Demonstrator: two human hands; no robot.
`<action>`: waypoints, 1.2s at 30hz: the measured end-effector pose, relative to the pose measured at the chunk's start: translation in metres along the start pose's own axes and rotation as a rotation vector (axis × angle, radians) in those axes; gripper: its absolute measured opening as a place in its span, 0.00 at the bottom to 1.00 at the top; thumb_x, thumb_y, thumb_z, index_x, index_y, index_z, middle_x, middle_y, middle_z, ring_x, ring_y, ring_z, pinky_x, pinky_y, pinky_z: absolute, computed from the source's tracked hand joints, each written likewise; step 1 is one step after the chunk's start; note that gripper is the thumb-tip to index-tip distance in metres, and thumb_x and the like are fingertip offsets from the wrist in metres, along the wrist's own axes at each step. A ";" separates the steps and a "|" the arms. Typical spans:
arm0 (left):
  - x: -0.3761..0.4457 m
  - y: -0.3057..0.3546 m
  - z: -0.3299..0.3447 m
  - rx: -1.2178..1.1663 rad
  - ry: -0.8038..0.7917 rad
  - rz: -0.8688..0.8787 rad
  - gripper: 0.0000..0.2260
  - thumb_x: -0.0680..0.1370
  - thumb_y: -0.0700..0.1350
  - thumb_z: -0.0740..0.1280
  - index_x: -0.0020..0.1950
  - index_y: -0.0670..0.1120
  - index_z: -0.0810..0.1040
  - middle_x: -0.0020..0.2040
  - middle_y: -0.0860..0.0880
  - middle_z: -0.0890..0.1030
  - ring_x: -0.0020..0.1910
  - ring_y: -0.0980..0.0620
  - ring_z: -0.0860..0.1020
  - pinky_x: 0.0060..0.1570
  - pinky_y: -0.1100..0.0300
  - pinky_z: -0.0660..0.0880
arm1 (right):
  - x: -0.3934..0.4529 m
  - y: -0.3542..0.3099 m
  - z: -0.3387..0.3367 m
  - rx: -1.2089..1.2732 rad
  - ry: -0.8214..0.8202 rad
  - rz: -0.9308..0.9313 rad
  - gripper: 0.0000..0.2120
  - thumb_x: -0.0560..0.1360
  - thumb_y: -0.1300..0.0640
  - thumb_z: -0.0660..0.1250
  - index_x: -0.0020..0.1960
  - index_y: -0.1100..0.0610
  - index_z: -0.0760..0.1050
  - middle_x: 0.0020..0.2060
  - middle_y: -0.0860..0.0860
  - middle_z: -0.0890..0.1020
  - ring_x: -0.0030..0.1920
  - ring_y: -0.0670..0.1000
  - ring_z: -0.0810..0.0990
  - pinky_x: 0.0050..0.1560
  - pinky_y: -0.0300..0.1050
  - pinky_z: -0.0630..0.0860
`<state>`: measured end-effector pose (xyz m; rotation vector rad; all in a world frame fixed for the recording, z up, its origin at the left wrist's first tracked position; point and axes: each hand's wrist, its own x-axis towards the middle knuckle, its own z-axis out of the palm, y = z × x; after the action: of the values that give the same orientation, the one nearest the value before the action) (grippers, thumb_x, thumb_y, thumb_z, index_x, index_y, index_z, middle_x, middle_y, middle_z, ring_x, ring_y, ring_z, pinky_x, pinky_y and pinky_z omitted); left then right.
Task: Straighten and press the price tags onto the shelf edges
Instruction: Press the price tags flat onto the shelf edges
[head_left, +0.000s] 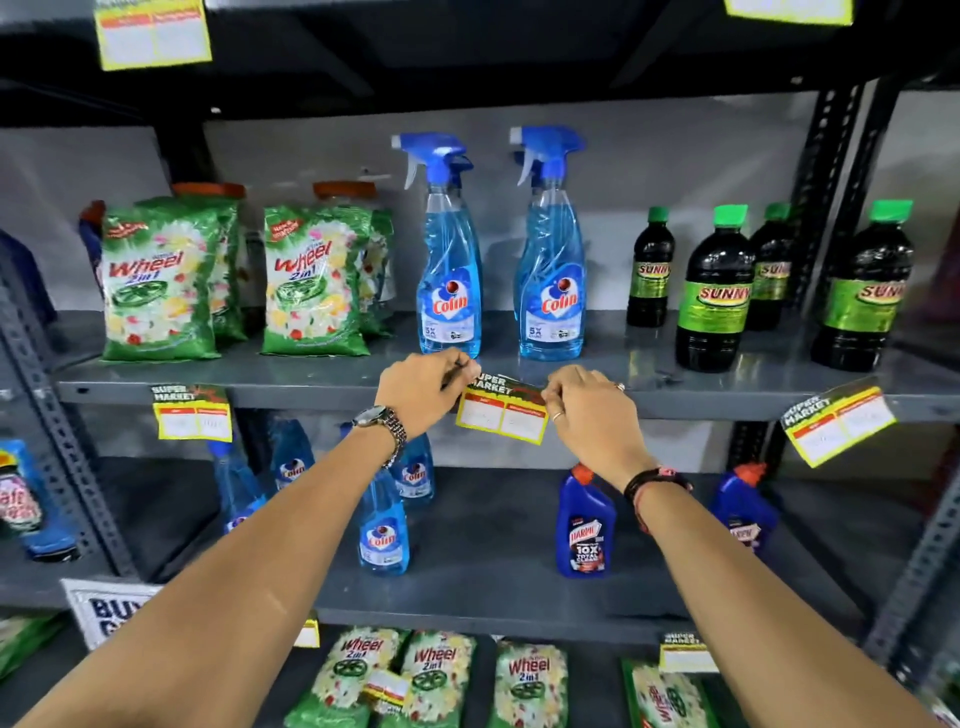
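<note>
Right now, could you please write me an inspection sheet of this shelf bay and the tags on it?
Surface: grey metal shelf edge, tags hang from it.
Job's things: yellow middle price tag, tilted, pinched at both top corners; yellow left price tag hangs level; yellow right price tag is clearly crooked.
Clutter: green detergent pouches, blue spray bottles, dark green-capped bottles stand behind the edge.
Grippers: left hand and right hand each grip the middle tag.
Cables: nothing seen.
Surroundings: lower shelves hold more bottles and pouches.
</note>
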<state>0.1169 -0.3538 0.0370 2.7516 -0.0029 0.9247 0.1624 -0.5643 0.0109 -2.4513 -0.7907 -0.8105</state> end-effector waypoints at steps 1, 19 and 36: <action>0.000 0.000 -0.001 -0.009 -0.001 -0.004 0.13 0.78 0.58 0.57 0.51 0.54 0.77 0.43 0.51 0.84 0.41 0.47 0.80 0.32 0.57 0.71 | 0.002 0.000 -0.003 -0.018 0.009 -0.006 0.07 0.79 0.55 0.58 0.51 0.58 0.72 0.49 0.54 0.81 0.50 0.57 0.78 0.41 0.49 0.71; -0.014 -0.011 0.008 -0.012 0.070 0.098 0.08 0.74 0.58 0.65 0.46 0.57 0.81 0.50 0.62 0.84 0.44 0.54 0.82 0.36 0.58 0.77 | 0.003 0.006 -0.003 0.069 -0.009 0.011 0.03 0.71 0.55 0.67 0.39 0.49 0.77 0.55 0.41 0.82 0.53 0.46 0.78 0.41 0.44 0.75; -0.011 0.005 0.009 -0.139 0.160 -0.162 0.19 0.64 0.63 0.72 0.34 0.49 0.73 0.38 0.55 0.85 0.39 0.53 0.81 0.35 0.57 0.76 | 0.006 -0.019 0.013 0.118 0.167 0.240 0.23 0.67 0.38 0.70 0.54 0.51 0.71 0.48 0.45 0.82 0.52 0.49 0.78 0.43 0.48 0.75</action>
<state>0.1135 -0.3615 0.0243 2.5017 0.1744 1.0538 0.1598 -0.5407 0.0095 -2.2829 -0.4598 -0.8383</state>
